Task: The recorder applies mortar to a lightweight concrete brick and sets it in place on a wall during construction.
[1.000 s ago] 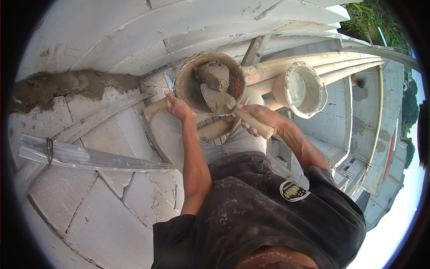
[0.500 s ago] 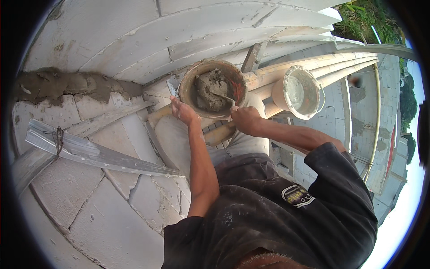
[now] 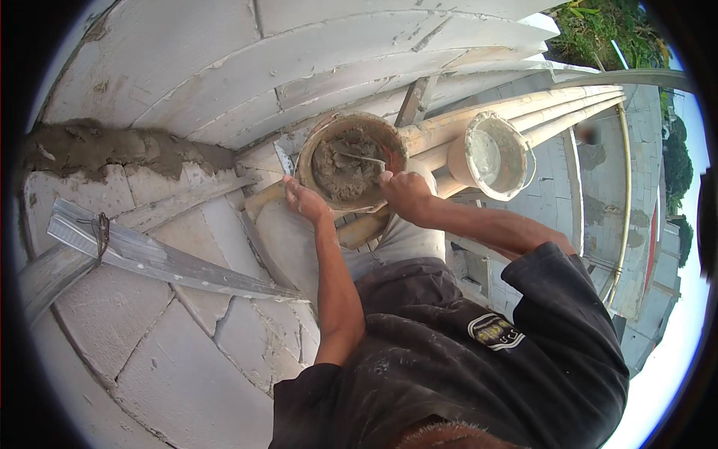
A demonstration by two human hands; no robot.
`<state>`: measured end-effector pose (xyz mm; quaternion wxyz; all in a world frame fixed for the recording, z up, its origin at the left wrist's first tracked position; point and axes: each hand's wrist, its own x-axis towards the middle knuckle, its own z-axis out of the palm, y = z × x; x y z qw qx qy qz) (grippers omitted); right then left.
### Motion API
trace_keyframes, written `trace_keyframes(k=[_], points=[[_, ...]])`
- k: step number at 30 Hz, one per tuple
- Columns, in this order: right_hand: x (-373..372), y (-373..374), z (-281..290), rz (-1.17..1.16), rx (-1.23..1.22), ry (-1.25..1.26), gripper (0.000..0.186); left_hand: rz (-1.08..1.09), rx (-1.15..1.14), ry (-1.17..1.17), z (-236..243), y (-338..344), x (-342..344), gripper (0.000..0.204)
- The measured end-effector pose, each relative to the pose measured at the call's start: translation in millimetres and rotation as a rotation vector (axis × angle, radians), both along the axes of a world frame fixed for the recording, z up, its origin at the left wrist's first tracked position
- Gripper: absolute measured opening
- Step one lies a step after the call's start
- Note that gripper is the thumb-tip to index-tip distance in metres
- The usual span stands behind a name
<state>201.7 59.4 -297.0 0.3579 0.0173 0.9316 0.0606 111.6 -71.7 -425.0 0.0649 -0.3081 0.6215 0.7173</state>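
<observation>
Wet grey mortar [image 3: 348, 176] fills part of a round bucket [image 3: 314, 138] in front of my knees. My right hand [image 3: 406, 196], at the bucket's near right rim, is closed round a trowel [image 3: 363, 157]; its thin shank reaches in over the mortar, and the blade is largely covered by it. At the near left rim, my left hand [image 3: 305, 200] is closed on a flat grey metal plate [image 3: 284, 159] that stands up beside the bucket. My fingers hide where the plate is gripped.
A second bucket [image 3: 490, 153] with cloudy liquid stands on bamboo poles [image 3: 553, 112] to the right. Pale block walls [image 3: 209, 67] rise ahead and at left, with a mortar bed [image 3: 112, 150] along one course. A metal channel [image 3: 164, 262] is tied to a wooden beam [image 3: 56, 277].
The trowel has shifted in the bucket, and the heaped mortar now lies lower and more spread out. My right hand has moved slightly left; my left hand stays at the rim.
</observation>
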Motion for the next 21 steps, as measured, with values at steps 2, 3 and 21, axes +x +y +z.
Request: trace_keyframes(k=[2,3,21], points=[[12,12,35,-0.087,-0.003,-0.076,0.036,0.083,0.107,0.057,-11,-10,13,0.049],[7,30,50,-0.064,-0.057,-0.033,0.038,0.030,0.046,0.071,-7,-14,15,0.051],[238,323,-23,-0.604,0.464,0.475,0.036,-0.117,-0.004,-0.057,24,2,7,0.067]])
